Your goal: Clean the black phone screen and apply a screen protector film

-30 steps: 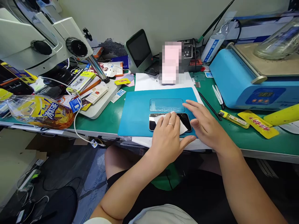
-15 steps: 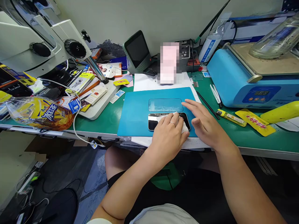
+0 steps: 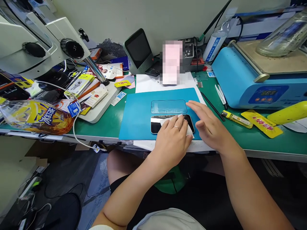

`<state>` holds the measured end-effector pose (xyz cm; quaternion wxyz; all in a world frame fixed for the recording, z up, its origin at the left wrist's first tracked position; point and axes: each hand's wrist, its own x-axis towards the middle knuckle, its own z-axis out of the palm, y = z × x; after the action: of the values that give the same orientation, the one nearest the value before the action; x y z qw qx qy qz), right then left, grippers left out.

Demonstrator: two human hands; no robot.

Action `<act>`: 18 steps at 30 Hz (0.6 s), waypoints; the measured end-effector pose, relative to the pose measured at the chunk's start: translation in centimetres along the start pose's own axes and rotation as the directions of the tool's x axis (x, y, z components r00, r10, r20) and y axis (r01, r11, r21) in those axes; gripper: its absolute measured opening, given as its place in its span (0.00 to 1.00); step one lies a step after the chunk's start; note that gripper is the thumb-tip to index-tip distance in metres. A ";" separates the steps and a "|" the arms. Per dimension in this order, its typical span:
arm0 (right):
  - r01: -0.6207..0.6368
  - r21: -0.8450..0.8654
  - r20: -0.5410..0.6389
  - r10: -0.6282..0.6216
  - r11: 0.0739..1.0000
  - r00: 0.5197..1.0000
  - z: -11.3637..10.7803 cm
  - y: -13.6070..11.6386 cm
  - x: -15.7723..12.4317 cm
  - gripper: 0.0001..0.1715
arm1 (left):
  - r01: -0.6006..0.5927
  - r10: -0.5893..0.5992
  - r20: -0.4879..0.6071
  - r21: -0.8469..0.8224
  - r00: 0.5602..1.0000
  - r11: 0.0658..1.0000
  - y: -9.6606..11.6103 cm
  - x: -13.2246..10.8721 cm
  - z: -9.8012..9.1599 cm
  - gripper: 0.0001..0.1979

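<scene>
On the blue mat (image 3: 134,111) lies a phone (image 3: 155,124) with a black, shiny screen. My left hand (image 3: 173,137), with a ring on one finger, presses a white wipe (image 3: 190,130) against the phone's right half. Just behind the phone is a clear glass panel (image 3: 169,106) with a dark outline, flat on the mat. My right hand (image 3: 208,125) is beside the phone's right end, its fingers stretched and apart, holding nothing. Its fingertips are near the panel's right edge; whether they touch it I cannot tell.
A microscope (image 3: 72,48) and a drink bottle (image 3: 48,116) stand or lie at the left. Right of the mat are a black pen-like tool (image 3: 212,106), tweezers (image 3: 221,95), yellow packets (image 3: 261,123) and a blue machine (image 3: 263,92). A small display (image 3: 139,51) stands behind.
The whole view has shifted slightly, moving the scene a little left and up. Both hands keep nearly the same places over and beside the phone.
</scene>
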<state>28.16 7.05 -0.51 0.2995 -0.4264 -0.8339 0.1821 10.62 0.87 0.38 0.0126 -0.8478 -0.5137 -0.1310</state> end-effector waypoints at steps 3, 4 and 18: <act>0.001 0.003 0.007 -0.001 1.000 1.000 0.0 0.1 0.0 0.54 | 0.013 -0.013 0.003 0.010 1.000 1.000 0.3 0.2 0.2 0.25; 0.001 0.003 0.006 -0.001 1.000 1.000 0.1 0.1 -0.1 0.54 | 0.014 -0.014 0.004 0.013 1.000 1.000 0.4 -0.1 0.2 0.26; 0.027 0.065 -0.012 -0.027 0.997 1.000 0.0 0.5 0.0 0.57 | -0.061 0.062 0.074 -0.018 0.995 0.998 0.6 -0.1 0.2 0.29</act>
<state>28.48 7.33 -0.80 0.3204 -0.4060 -0.8315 0.2029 11.09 0.52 0.26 -0.0091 -0.8676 -0.4863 -0.1031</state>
